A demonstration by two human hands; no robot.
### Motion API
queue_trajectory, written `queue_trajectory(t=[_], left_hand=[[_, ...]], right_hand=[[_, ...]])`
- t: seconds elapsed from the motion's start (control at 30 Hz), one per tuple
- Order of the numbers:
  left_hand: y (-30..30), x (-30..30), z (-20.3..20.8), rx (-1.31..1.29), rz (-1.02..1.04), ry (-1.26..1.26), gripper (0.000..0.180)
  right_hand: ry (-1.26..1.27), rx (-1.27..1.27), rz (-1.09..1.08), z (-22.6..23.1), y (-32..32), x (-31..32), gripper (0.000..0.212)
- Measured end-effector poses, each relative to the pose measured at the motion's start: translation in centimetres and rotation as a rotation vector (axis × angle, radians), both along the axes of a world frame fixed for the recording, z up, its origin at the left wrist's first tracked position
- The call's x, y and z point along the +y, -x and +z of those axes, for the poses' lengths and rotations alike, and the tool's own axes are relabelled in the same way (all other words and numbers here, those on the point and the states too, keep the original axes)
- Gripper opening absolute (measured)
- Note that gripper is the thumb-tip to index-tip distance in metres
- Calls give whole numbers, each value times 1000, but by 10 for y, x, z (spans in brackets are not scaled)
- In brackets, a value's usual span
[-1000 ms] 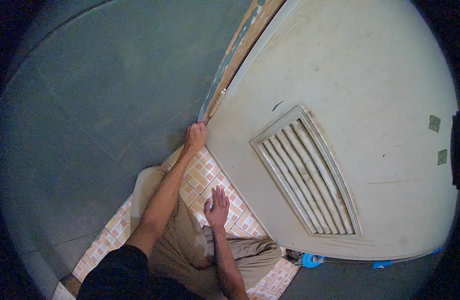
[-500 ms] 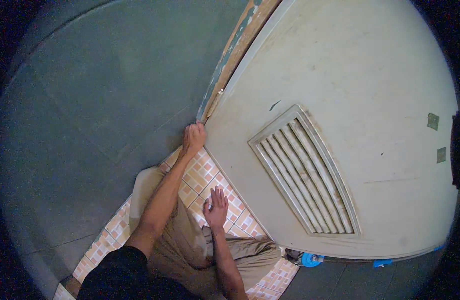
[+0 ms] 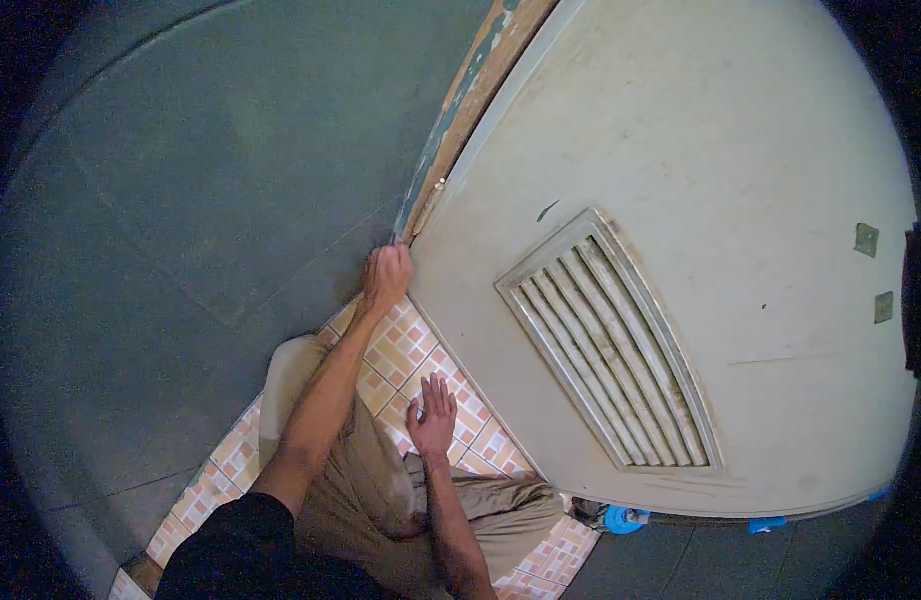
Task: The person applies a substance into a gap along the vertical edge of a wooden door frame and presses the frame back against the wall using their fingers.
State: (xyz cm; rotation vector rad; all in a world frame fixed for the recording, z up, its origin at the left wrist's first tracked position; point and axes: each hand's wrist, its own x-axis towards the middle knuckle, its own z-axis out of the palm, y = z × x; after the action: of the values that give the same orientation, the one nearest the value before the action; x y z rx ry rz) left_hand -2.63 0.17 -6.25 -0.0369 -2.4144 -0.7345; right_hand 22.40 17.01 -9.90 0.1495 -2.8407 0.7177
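My left hand [image 3: 388,276] reaches out to the foot of a wooden door frame [image 3: 444,150] with peeling green paint. Its fingers are curled together against the frame's lower end; what they hold, if anything, is hidden. Just right of the hand is the corner of a dirty off-white door [image 3: 681,160] with a slatted vent [image 3: 611,350]. A hinge [image 3: 430,207] shows on the frame just above that hand. My right hand [image 3: 434,418] is open, fingers stretched out over the patterned floor tiles [image 3: 385,360], holding nothing.
A dark grey-green tiled wall [image 3: 201,200] rises on the left. My folded legs in khaki trousers [image 3: 371,480] rest on the tiles. Past the door's lower edge lies a round blue object [image 3: 621,520] beside a dark item, above dark flooring [image 3: 711,560].
Both hands stay nearly in place. The left fingers shift very slightly at the frame's foot.
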Motion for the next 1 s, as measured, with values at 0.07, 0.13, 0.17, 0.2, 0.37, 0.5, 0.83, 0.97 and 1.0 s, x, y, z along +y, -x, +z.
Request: queue_trajectory(t=[0.07,0.13,0.17,0.2,0.37,0.5,0.83,0.97,1.0], left_hand=[[-2,0,5,144,-5,62,39],[-1,-6,1,58,-5,-123,40],[-3,-1,7,56,-10,-125,40],[-8,6,19,-118,-10,-231,42],[4,-6,-8,-221,61,-230,45],[-3,4,9,37,3,-49,45],[12,-6,-26,81,36,1,12],[-4,3,8,339,54,293,11],[-6,2,8,336,55,331,9]], right_hand=[[-12,-61,3,-1,1,0,50],[-15,-67,13,0,1,-4,49],[-28,-67,4,-1,1,-1,49],[-33,-67,-5,-1,0,3,49],[-19,-54,4,0,1,-9,49],[-28,-53,-15,-2,0,3,49],[-11,-50,5,-1,3,-5,51],[-27,-79,-3,-2,0,5,51],[-26,-84,-2,-1,-1,4,51]])
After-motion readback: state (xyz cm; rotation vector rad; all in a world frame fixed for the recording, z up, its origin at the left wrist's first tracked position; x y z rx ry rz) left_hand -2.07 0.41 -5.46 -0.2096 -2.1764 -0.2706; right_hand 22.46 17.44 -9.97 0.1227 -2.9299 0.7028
